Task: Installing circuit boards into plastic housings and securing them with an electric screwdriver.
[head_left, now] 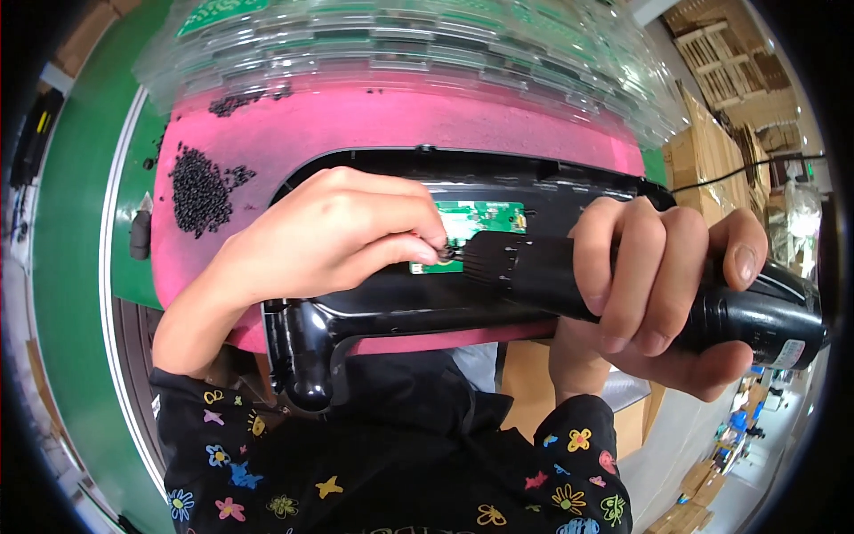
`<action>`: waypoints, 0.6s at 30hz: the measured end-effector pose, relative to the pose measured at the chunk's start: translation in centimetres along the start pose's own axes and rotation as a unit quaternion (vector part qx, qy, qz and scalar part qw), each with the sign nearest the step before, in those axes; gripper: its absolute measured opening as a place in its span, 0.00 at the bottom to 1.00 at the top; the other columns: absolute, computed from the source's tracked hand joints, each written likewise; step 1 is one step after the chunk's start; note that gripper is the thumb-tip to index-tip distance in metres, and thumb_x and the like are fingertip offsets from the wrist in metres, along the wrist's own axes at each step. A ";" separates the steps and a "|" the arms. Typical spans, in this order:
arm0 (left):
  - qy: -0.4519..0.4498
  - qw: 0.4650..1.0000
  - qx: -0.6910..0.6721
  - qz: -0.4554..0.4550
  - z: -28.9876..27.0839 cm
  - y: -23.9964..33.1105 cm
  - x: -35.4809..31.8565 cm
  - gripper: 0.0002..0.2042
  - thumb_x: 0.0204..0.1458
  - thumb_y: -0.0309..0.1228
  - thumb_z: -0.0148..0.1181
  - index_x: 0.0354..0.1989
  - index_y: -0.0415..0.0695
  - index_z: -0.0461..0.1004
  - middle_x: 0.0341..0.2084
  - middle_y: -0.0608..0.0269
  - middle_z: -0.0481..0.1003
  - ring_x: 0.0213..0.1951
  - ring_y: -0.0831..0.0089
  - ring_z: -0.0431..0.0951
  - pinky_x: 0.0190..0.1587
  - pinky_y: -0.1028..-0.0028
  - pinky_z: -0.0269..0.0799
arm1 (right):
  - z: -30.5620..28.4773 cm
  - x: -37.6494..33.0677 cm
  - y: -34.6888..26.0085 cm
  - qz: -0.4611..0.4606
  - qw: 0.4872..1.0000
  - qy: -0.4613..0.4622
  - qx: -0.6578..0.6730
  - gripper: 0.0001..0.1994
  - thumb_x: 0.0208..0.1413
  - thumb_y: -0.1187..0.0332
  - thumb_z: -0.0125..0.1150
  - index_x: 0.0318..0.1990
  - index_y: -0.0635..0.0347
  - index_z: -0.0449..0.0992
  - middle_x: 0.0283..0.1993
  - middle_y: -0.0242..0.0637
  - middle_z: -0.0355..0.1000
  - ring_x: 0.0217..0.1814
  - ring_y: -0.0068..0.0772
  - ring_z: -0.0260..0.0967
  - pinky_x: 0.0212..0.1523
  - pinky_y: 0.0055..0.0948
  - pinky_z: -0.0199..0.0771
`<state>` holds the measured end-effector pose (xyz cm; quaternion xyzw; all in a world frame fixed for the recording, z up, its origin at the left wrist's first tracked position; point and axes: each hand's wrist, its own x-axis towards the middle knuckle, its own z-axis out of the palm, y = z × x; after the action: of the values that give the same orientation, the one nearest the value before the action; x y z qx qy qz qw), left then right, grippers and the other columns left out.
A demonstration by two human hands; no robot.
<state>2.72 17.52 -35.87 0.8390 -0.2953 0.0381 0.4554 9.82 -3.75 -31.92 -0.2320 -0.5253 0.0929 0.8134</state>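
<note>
My right hand (658, 276) is wrapped round a black electric screwdriver (543, 271), which lies roughly level with its ribbed nose pointing left. Close to that nose, my left hand (342, 236) pinches thumb and forefinger together over a small dark piece, probably a screw, mostly hidden by the fingertips. Under both hands is a green circuit board (489, 216), set inside a long black plastic housing (391, 311). The hands and the screwdriver cover part of the board.
A pink mat (356, 120) lies under the housing. On its left is a pile of small black screws (200, 191), with more scattered behind. Stacked clear plastic trays (427, 53) stand along the far side. Cardboard boxes (703, 165) and a black cable (747, 173) are at right.
</note>
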 end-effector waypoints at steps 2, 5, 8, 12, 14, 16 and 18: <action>0.008 0.998 -0.064 0.007 0.2 0.1 0.0 0.09 0.49 0.23 0.65 0.36 0.32 0.75 0.31 0.51 0.77 0.33 0.56 0.79 0.36 0.67 0.75 | -0.5 0.2 -0.4 0.007 1.000 -0.028 0.001 0.24 0.56 0.57 0.63 0.54 0.59 0.63 0.27 0.29 0.72 0.21 0.21 0.70 0.26 0.22 0.67; -0.032 0.994 -0.100 -0.033 -0.1 0.8 0.2 0.12 0.49 0.22 0.65 0.42 0.33 0.76 0.38 0.51 0.77 0.33 0.58 0.79 0.37 0.68 0.75 | -1.1 0.4 -1.7 0.038 0.998 -0.044 -0.010 0.24 0.58 0.55 0.61 0.54 0.59 0.62 0.27 0.29 0.71 0.21 0.21 0.70 0.25 0.22 0.66; -0.035 0.993 -0.095 -0.055 0.0 0.4 0.2 0.16 0.48 0.22 0.66 0.47 0.35 0.75 0.45 0.52 0.75 0.36 0.60 0.79 0.39 0.68 0.75 | -1.2 0.0 -3.3 0.050 0.996 0.028 -0.066 0.24 0.57 0.55 0.62 0.53 0.58 0.62 0.27 0.28 0.70 0.20 0.20 0.69 0.25 0.22 0.66; -0.030 0.998 0.021 -0.046 0.1 0.0 0.1 0.15 0.47 0.22 0.66 0.45 0.37 0.74 0.42 0.54 0.75 0.40 0.59 0.78 0.41 0.66 0.75 | -1.9 -0.5 -4.9 0.149 0.970 0.079 -0.173 0.23 0.56 0.54 0.62 0.52 0.58 0.63 0.21 0.27 0.64 0.16 0.20 0.60 0.22 0.23 0.60; -0.039 0.996 0.067 -0.041 0.1 0.0 0.1 0.15 0.46 0.23 0.66 0.44 0.38 0.74 0.41 0.55 0.75 0.41 0.58 0.78 0.41 0.65 0.76 | -1.8 -0.8 -4.3 0.145 0.964 0.133 -0.181 0.23 0.57 0.53 0.61 0.51 0.58 0.64 0.20 0.27 0.63 0.15 0.20 0.58 0.22 0.23 0.59; -0.049 0.991 0.110 -0.058 0.1 0.3 0.2 0.14 0.45 0.24 0.67 0.41 0.39 0.74 0.39 0.57 0.75 0.41 0.56 0.77 0.41 0.64 0.76 | -2.1 -0.8 -4.1 0.158 0.960 0.144 -0.181 0.23 0.57 0.52 0.60 0.50 0.59 0.64 0.20 0.27 0.62 0.15 0.20 0.56 0.21 0.23 0.58; -0.055 0.990 0.115 -0.060 0.1 0.5 0.0 0.15 0.44 0.25 0.67 0.41 0.40 0.74 0.39 0.58 0.75 0.41 0.56 0.77 0.41 0.64 0.76 | -1.7 -0.8 -3.6 0.157 0.956 0.154 -0.193 0.24 0.57 0.51 0.59 0.50 0.60 0.64 0.19 0.27 0.61 0.14 0.20 0.56 0.21 0.24 0.57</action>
<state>2.44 17.19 -35.53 0.9030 -0.2625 -0.0017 0.3402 10.67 -7.70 -31.43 -0.4759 -0.3584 0.0797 0.7992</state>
